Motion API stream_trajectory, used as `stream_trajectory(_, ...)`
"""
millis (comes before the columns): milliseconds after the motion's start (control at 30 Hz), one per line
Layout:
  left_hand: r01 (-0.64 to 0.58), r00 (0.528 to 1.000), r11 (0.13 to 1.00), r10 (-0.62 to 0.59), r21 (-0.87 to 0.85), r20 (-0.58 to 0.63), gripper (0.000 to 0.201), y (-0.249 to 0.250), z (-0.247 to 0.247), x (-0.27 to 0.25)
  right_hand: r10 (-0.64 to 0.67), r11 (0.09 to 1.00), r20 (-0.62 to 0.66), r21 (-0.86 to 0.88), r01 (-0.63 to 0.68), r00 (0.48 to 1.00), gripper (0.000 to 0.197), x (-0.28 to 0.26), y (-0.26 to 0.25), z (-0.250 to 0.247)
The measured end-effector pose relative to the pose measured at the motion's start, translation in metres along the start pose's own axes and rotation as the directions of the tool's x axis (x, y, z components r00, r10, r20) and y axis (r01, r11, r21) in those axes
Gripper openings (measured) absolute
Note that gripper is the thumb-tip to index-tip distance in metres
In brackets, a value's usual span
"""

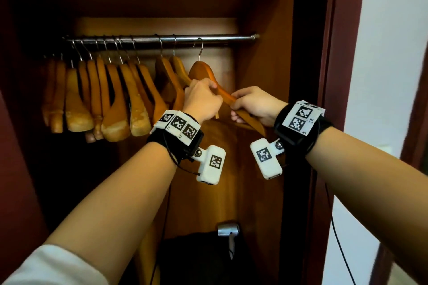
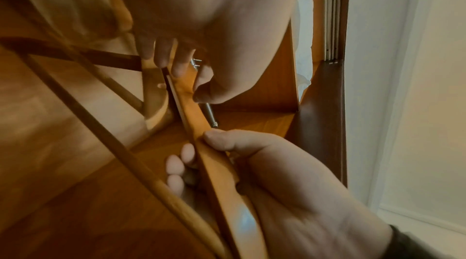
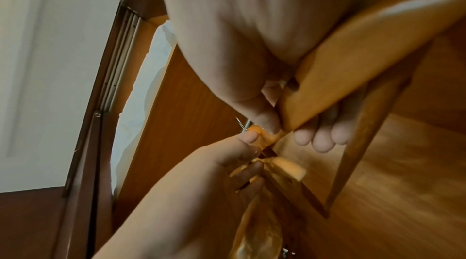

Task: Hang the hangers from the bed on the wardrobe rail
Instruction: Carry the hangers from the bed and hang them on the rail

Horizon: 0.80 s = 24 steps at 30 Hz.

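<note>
Nearest the camera, two bare forearms are reaching up into the wardrobe, each wearing a black wrist strap with white tagged blocks. The left hand [image 1: 202, 99] is curling its fingers round the near arm of a wooden hanger [image 1: 201, 69], close under the hanger's neck, thumb on top of the wood. Just to its right, the right hand [image 1: 253, 105] is pinching the same arm lower down, thumb pressing the upper face and fingers [image 3: 322, 139] wrapping underneath. Both hands are therefore clamped on this one hanger, nearly touching each other.

Above the left hand, the hanger's metal hook [image 1: 201, 47] is sitting at the wardrobe rail [image 1: 162, 38]; whether it is fully bearing on the bar cannot be told. Left of the hands, two more hangers [image 1: 171, 69] are hanging close by, and farther left a packed row of wooden hangers [image 1: 97, 97] is crowding the rail.

Far below the hands, a silver hair dryer [image 1: 228, 230] is resting on a dark bag [image 1: 196, 259] at the wardrobe bottom. To the right of the right hand, the dark red door frame [image 1: 340, 76] is standing against a white wall [image 1: 393, 53].
</note>
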<state>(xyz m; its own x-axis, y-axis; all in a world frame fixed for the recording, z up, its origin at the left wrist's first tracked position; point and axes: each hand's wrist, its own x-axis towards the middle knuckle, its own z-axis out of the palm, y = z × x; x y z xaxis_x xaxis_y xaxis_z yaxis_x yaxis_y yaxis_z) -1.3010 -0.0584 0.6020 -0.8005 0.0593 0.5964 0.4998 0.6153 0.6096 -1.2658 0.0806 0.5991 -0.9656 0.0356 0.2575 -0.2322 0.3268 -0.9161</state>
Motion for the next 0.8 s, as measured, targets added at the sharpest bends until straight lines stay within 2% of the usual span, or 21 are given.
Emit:
stream_trajectory(167,-0.016,1.000,0.977,0.018,0.213,-0.009,0.042,-0.011,-0.011,0.012,-0.012,1.000,0.023,-0.009,0.013,1.000,0.028,0.022,-0.005,0.007)
stream_trajectory(300,0.001,1.000,0.933,-0.012,0.359,0.026,0.045,-0.016,-0.015,0.016,-0.030,1.000,0.028,-0.005,0.030,0.999,0.021,0.035,-0.007,0.013)
stream_trajectory(434,-0.006,0.996,0.913,-0.033,0.409,0.089,0.042,-0.025,-0.016,0.017,-0.043,0.999,0.004,-0.018,0.043,0.999,0.013,0.046,-0.011,0.018)
stream_trajectory(567,-0.053,0.993,0.881,-0.005,0.471,0.120,0.019,-0.030,-0.020,0.018,-0.051,0.998,-0.020,-0.026,0.050,0.999,0.016,0.057,-0.016,0.025)
stream_trajectory(801,-0.080,0.992,0.872,0.024,0.484,0.121,0.025,-0.039,-0.028,0.022,0.002,1.000,-0.031,-0.013,-0.003,1.000,0.019,0.071,-0.025,0.042)
